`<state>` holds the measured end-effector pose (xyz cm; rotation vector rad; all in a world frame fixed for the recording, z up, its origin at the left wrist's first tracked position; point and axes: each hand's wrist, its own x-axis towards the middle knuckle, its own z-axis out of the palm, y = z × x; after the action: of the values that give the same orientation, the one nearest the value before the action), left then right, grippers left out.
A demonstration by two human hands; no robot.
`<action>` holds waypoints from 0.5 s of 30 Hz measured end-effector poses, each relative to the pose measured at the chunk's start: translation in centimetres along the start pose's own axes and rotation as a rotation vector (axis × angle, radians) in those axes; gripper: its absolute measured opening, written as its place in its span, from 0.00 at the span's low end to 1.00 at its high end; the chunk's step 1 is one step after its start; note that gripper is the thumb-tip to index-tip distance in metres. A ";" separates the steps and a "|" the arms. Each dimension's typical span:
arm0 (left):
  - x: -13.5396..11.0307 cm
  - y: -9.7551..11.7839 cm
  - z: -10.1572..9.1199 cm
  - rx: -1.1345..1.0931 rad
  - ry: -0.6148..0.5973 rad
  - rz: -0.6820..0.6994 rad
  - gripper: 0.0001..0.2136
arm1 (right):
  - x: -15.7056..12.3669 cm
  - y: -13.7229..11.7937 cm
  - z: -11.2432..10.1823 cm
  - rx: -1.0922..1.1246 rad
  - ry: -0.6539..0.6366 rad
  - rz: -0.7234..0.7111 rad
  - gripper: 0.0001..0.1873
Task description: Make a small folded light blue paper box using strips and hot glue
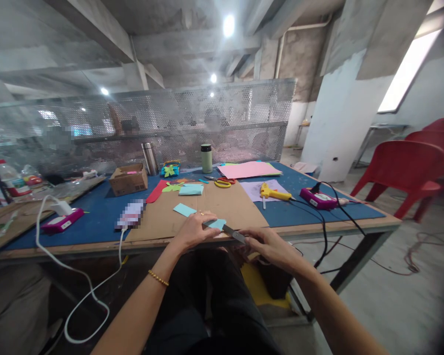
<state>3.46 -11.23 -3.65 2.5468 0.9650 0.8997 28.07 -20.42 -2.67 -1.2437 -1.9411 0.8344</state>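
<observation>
Two bare hands meet over the front edge of a counter [340, 215]. The left hand [194, 231], fingers bent and nearly closed, holds a small blue paper [217, 225]. The right hand [270, 245] has its fingers closed on the end of a dark grey strip [234, 234], which reaches to the paper. Beyond lies brown cardboard [163, 224], with scissors [223, 184] near its far edge; a yellow glue gun [271, 192] lies to the right.

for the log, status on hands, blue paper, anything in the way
Left hand holding light-blue paper. Right hand gripping dark flat tool. Scissors, yellow glue gun lie apart from both hands.
</observation>
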 end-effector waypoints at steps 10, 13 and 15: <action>-0.1 -0.8 1.3 0.252 -0.024 0.072 0.22 | 1.0 0.0 0.5 0.025 -0.054 -0.043 0.20; -0.1 -1.0 1.0 0.206 0.017 0.053 0.22 | 1.2 0.4 0.8 0.026 -0.036 -0.035 0.20; -0.3 -1.1 0.5 0.127 0.096 0.033 0.19 | 1.2 0.5 1.0 0.025 -0.008 -0.014 0.20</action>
<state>3.12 -10.63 -4.66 2.6535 1.0413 1.0082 27.14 -19.26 -3.37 -1.2128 -1.9380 0.8546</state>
